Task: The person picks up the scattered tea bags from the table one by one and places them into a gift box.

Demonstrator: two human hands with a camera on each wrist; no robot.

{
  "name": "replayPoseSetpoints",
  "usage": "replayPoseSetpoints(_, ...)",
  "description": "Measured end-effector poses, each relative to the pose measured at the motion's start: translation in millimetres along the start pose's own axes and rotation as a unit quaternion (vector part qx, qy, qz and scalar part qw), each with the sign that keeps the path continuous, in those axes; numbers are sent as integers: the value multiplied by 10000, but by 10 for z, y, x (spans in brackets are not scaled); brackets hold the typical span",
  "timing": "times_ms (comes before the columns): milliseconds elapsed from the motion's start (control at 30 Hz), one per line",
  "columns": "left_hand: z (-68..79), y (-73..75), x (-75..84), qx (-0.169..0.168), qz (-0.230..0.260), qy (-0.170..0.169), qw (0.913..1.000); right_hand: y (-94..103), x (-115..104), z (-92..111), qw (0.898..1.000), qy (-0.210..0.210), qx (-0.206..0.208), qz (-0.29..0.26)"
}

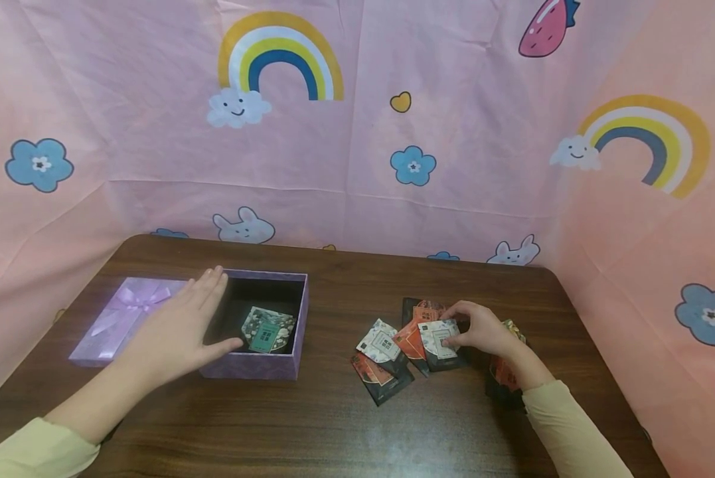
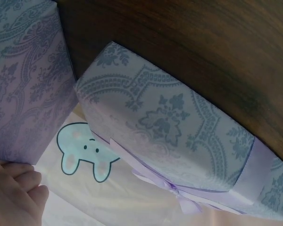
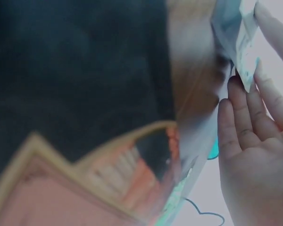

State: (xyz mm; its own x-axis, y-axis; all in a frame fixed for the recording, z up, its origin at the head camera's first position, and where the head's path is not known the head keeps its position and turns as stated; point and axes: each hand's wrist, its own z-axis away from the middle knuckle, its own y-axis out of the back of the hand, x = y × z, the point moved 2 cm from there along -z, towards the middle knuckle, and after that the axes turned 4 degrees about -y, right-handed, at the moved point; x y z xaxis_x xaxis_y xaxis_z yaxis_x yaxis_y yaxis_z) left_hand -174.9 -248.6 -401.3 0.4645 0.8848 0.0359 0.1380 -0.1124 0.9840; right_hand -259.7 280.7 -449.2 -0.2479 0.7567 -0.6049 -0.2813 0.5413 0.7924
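My left hand (image 1: 180,325) lies against the left side of an open purple box (image 1: 302,325), its fingers extended and the thumb over the front rim. Inside the box is a green-labelled sachet (image 1: 267,330). In the left wrist view, the fingertips are right at the patterned box wall (image 2: 28,84). With thumb and fingers my right hand (image 1: 482,328) pinches a white-and-black sachet (image 1: 437,340), seen edge-on in the right wrist view as a pale packet (image 3: 247,47). Under and beside it are an orange sachet (image 1: 409,340) and another white sachet (image 1: 381,342).
The purple lid (image 1: 118,318) with its ribbon bow lies left of the box, partly behind my left hand. A red-and-black sachet (image 1: 378,378) lies at the front of the spread. More dark packets (image 1: 503,375) sit beneath my right wrist. Patterned cloth (image 1: 357,133) hangs behind the table.
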Motion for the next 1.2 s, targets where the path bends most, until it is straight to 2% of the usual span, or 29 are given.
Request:
replayPoseSetpoints(233, -2, -6, -4, 19, -19, -23, 10000, 62, -51, -2, 9997, -206, 123, -80)
replayPoseSetpoints(433, 9, -10, -7, 78, -51, -48, 9999, 149, -127, -20, 9992, -196, 282, -198)
replayPoseSetpoints(600, 12, -18, -5, 84, -67, -54, 9999, 212, -208, -52, 9991, -12, 318, -276)
replayPoseSetpoints(967, 5, -9, 3, 25, -62, 1, 10000, 364, -468, -153, 9978, 402, 534, 4)
replayPoseSetpoints(1200, 3, -5, -5, 116, -73, -67, 9999, 422, -676, -252, 9964, 466, 708, 35)
